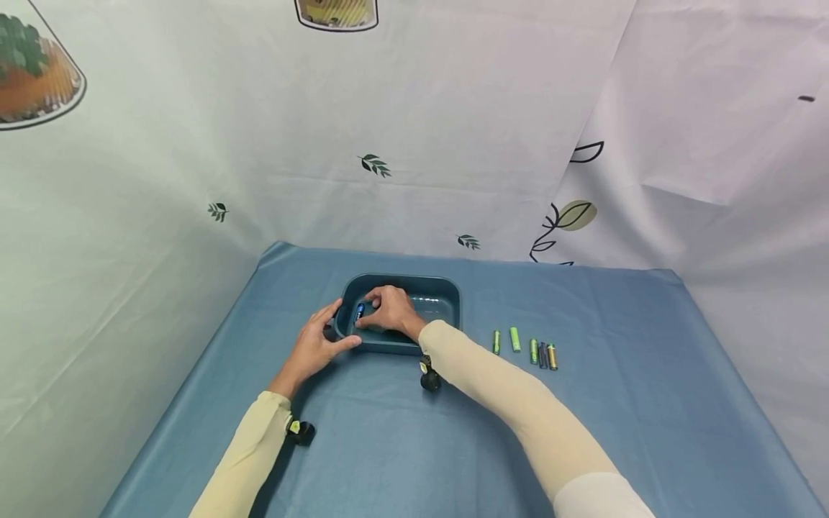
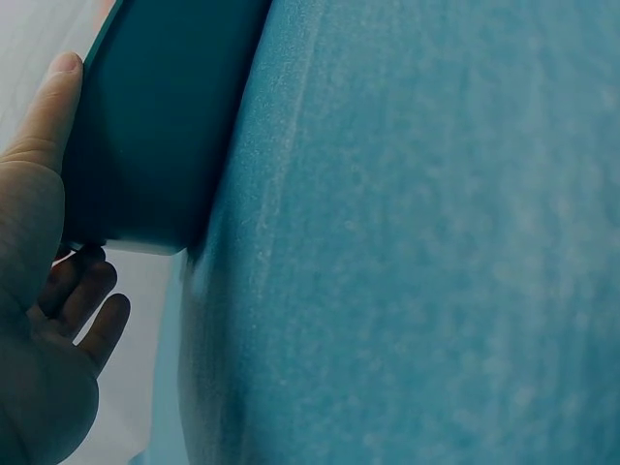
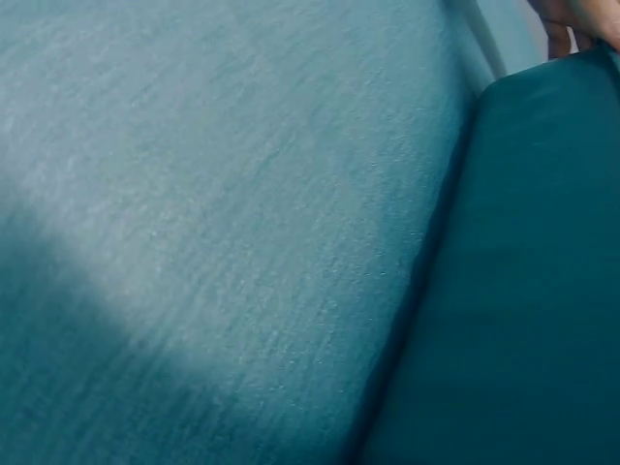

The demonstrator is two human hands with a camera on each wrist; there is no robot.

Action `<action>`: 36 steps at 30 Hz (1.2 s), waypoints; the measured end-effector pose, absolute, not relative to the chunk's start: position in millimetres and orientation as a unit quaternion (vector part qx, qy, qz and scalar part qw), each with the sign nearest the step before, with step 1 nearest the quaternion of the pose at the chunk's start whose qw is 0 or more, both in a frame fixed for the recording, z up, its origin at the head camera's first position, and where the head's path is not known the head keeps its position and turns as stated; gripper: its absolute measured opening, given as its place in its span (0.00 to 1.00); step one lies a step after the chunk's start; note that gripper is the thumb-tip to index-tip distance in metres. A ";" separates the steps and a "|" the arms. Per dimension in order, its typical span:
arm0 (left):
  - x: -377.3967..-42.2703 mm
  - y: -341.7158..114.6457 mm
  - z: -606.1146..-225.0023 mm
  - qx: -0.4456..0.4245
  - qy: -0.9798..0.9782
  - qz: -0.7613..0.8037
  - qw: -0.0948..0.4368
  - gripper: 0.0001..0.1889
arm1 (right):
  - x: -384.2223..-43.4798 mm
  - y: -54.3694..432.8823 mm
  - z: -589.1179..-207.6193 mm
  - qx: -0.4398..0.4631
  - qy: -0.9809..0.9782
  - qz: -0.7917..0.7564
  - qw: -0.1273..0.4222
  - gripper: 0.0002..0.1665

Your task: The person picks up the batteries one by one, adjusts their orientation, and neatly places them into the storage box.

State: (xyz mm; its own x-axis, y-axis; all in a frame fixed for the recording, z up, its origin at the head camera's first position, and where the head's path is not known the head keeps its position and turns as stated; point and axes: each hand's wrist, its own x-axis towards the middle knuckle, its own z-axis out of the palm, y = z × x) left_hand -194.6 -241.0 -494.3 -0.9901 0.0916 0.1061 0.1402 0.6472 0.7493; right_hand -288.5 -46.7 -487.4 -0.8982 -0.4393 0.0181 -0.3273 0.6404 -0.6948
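Note:
A dark teal rectangular dish (image 1: pixel 447 344) stands on the blue cloth. My left hand (image 1: pixel 315 347) holds its near left corner, thumb along the front wall and fingers at the left end. In the left wrist view, the thumb of the left hand (image 2: pixel 39 194) lies against the wall of the dish (image 2: pixel 165 126), while the lower fingers hang loosely beside its end. Inside the dish, my right hand (image 1: pixel 391 311) has thumb and index finger at a blue battery (image 1: pixel 360 311) near the left end. The right wrist view shows only the dish's outer wall (image 3: pixel 513 262), not the right hand's fingertips.
Right of the dish lie several loose batteries: a green one (image 1: pixel 496 342), a bright green one (image 1: pixel 514 339), another green one (image 1: pixel 534 351), a dark one (image 1: pixel 542 355) and a gold one (image 1: pixel 553 356). White printed curtains (image 1: pixel 414 201) enclose the blue-covered table (image 1: pixel 401 432).

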 end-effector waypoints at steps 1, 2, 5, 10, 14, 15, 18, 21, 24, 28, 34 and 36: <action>-194.8 -241.1 -494.1 -0.064 -0.907 -0.415 0.029 0.53 | -288.3 -45.5 -486.0 -0.214 0.899 -0.374 0.076 0.33; -194.9 -241.2 -493.9 -0.063 -0.908 -0.414 0.029 0.53 | -287.9 -44.1 -484.7 -0.217 0.897 -0.378 0.075 0.32; -195.0 -241.1 -493.4 -0.061 -0.910 -0.410 0.027 0.53 | -286.7 -39.0 -480.2 -0.229 0.889 -0.390 0.068 0.32; -194.9 -240.8 -494.5 -0.059 -0.911 -0.408 0.025 0.53 | -281.9 -26.2 -470.5 -0.259 0.875 -0.406 0.051 0.32; -194.8 -240.8 -494.3 -0.062 -0.910 -0.409 0.028 0.53 | -275.0 -13.1 -460.9 -0.283 0.864 -0.414 0.034 0.34; -194.7 -240.8 -494.0 -0.062 -0.910 -0.409 0.029 0.53 | -273.3 -9.4 -458.6 -0.287 0.862 -0.417 0.029 0.35; -194.4 -240.7 -493.0 -0.062 -0.910 -0.409 0.029 0.53 | -267.2 2.5 -452.0 -0.295 0.859 -0.419 0.010 0.35; -194.0 -240.6 -492.3 -0.059 -0.910 -0.411 0.026 0.53 | -260.7 15.8 -443.5 -0.296 0.855 -0.427 -0.003 0.34; -194.1 -240.0 -492.9 -0.059 -0.909 -0.412 0.024 0.54 | -254.8 31.0 -434.9 -0.299 0.847 -0.439 -0.016 0.33; -194.6 -240.7 -493.5 -0.061 -0.908 -0.413 0.025 0.54 | -250.0 51.9 -423.8 -0.301 0.839 -0.451 -0.037 0.33; -193.5 -243.1 -495.0 -0.070 -0.907 -0.414 0.029 0.53 | -242.9 90.8 -413.5 -0.271 0.845 -0.456 -0.064 0.31; -192.9 -243.5 -495.6 -0.071 -0.906 -0.415 0.030 0.53 | -240.7 105.6 -412.9 -0.258 0.849 -0.455 -0.072 0.31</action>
State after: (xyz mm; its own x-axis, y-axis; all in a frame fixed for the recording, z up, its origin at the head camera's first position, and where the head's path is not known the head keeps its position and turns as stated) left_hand -192.9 -243.5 -495.6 -0.9880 0.1048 0.1131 0.1541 0.6448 0.7486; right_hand -240.7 105.6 -412.9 -0.8568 -0.3720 0.3572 -0.5035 0.4532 -0.7356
